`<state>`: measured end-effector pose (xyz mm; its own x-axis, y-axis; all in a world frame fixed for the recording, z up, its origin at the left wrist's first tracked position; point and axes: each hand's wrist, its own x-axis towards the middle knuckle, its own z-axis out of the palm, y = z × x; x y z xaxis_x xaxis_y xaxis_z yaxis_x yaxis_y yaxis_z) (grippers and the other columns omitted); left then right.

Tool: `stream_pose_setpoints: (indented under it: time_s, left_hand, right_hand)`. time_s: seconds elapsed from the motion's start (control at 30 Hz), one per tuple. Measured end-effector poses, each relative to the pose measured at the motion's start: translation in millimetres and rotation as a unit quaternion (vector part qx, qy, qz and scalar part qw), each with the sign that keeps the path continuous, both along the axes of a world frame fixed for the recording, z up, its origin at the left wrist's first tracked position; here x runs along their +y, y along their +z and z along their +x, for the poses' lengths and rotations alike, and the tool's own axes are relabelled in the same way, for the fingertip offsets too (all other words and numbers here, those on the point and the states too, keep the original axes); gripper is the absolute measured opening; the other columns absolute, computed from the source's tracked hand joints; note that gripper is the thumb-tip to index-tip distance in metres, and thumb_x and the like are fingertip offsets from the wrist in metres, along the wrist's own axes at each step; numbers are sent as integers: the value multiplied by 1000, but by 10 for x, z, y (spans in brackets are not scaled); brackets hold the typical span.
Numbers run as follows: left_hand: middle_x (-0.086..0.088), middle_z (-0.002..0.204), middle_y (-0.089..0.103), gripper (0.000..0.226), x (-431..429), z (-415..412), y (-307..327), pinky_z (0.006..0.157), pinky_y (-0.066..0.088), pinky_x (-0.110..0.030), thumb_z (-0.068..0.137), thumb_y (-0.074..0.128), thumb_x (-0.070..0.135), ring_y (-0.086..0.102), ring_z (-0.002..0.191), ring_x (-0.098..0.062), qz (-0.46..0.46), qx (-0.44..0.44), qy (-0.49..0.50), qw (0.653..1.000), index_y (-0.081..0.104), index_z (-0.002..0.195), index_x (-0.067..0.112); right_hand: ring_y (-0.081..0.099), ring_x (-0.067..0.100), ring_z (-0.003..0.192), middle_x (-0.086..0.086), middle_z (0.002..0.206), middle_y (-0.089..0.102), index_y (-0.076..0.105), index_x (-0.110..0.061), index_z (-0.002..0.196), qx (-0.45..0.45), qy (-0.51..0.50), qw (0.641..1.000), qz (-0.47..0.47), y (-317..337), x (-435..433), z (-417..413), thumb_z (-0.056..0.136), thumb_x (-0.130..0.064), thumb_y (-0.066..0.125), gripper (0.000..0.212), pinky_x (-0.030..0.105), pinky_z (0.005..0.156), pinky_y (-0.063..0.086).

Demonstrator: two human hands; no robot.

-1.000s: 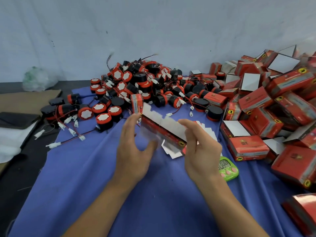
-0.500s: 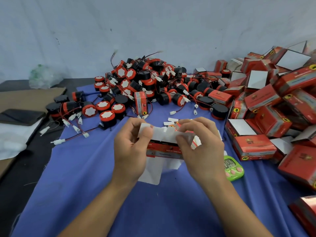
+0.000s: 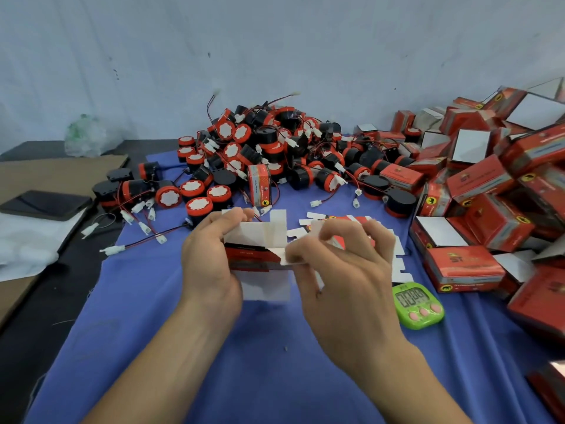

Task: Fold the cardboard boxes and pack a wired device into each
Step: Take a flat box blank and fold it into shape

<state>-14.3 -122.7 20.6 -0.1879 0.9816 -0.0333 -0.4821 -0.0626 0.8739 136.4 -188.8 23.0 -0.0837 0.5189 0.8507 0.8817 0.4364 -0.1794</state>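
Blue cloth (image 3: pixel 183 347), left of the green timer (image 3: pixel 418 304): left hand (image 3: pixel 211 264) and right hand (image 3: pixel 345 270) pinch the box blank (image 3: pixel 253 255); crease flaps (image 3: pixel 276 228) squarely before tucking

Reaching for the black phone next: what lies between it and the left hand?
In the head view, loose white connectors on red-and-black wires lie between the black phone and the left hand, across the blue cloth's edge.
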Motion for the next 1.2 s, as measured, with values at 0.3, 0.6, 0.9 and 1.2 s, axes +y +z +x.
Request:
stream_pose_setpoints:
  time_s: [0.3,0.6,0.9,1.2]
  left_hand:
    - [3,101,80,22,-42,58,4,80,61,-40,90,74,12,75,92,-18,100,112,44,988,81,72,23]
    - [-17,119,76,55,-6,-15,-48,79,62,-36,89,55,54,76,103,-25,1,49,-117,992,84,97,9]
    - [1,128,68,62,115,-101,-126,103,47,-36,76,64,28,60,125,-23,108,153,-408,894,62,137,19]
    - [7,124,67,40,132,-78,-170,95,52,-39,75,71,17,65,111,-18,169,165,-365,901,48,108,12]
  right_hand:
    - [47,23,70,-9,68,64,68,-26,86,-78,-76,972,-211,276,56,-200,62,-15,78,27,34,77,25]
    - [51,13,90,-12,71,66,75,-31,74,-74,76,984,-145,249,167,-50,70,-6,82,27,34,94,29]
    - [52,18,129,-19,86,73,76,-26,67,-221,163,941,-199,553,304,277,73,-5,82,23,35,119,16]
    - [48,18,137,-20,88,71,74,-30,68,-185,127,955,-191,422,220,256,73,-12,85,22,41,123,14]
